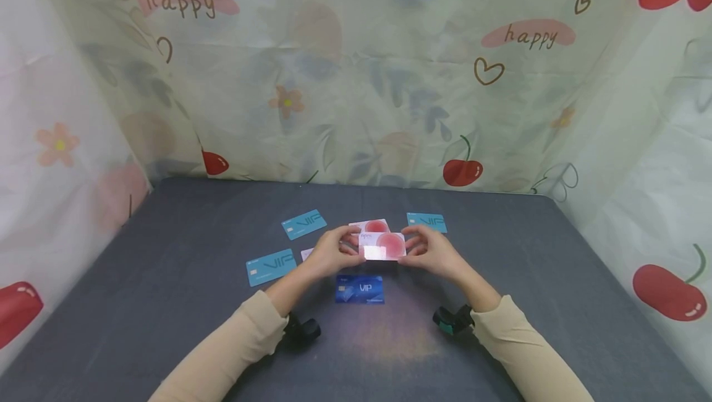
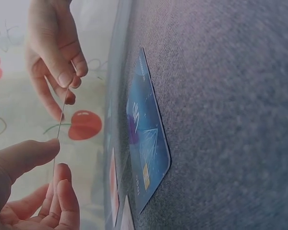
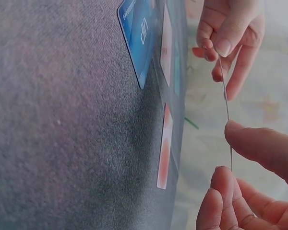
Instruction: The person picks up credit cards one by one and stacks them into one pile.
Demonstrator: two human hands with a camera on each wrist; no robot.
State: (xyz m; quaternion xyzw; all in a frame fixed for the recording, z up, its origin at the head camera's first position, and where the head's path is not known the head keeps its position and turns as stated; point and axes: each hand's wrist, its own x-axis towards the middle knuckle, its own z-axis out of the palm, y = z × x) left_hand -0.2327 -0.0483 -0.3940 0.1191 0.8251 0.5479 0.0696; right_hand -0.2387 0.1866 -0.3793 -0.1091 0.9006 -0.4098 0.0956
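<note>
Between both hands a white card with a pink circle is held up above the table, seen edge-on in both wrist views. My left hand pinches its left end between thumb and fingers. The right hand grips the opposite end the same way. Behind the raised card lies a similar pink-circle card, partly covered by it. Another pale pink card is mostly hidden behind the left hand. Nearer the person, a dark blue VIP card lies flat.
Light blue VIP cards lie at the back left, at the left and behind the right hand. The dark grey table meets a patterned cloth backdrop. Black devices sit at both wrists.
</note>
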